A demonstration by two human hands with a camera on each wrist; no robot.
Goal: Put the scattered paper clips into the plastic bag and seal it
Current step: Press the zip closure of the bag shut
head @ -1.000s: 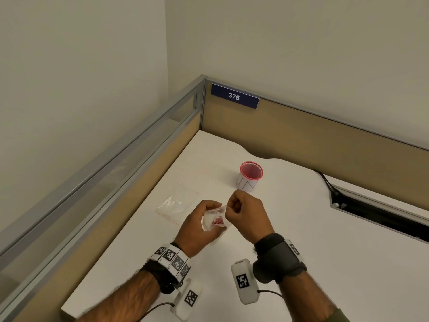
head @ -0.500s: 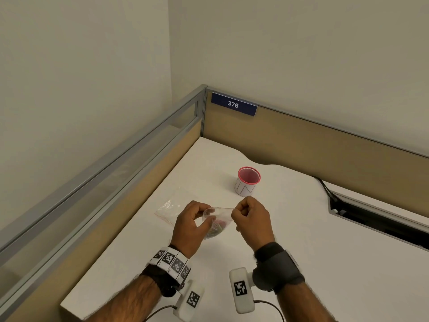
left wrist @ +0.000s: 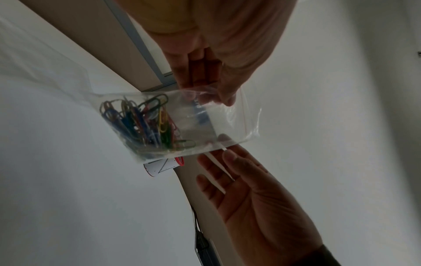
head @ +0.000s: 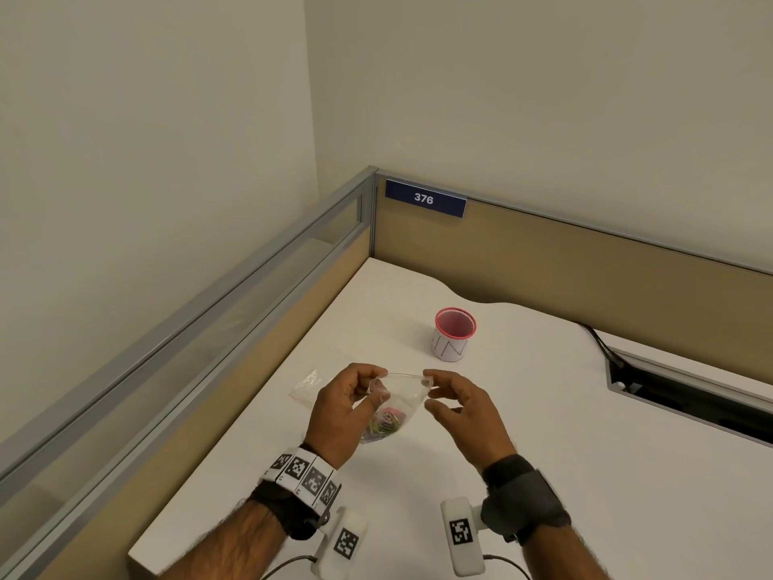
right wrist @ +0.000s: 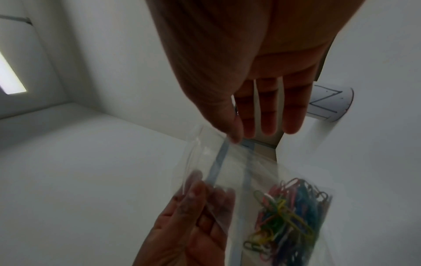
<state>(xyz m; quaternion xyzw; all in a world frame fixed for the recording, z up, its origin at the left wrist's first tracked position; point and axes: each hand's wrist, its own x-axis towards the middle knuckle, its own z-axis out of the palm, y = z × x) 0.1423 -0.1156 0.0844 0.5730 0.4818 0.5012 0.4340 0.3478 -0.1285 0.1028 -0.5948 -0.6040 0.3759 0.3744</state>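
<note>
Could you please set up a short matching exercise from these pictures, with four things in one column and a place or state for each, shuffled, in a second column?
Things
1. paper clips
2. plastic bag
3. cup
4. sign

Places or states
A. stands upright on the desk, beyond the hands
B. held up off the desk, the left hand pinching one top corner
C. fixed to the partition in the far corner, reading 376
D. bunched together in the bottom of the bag

Right pairs: 1-D, 2-B, 3-A, 4-C
</note>
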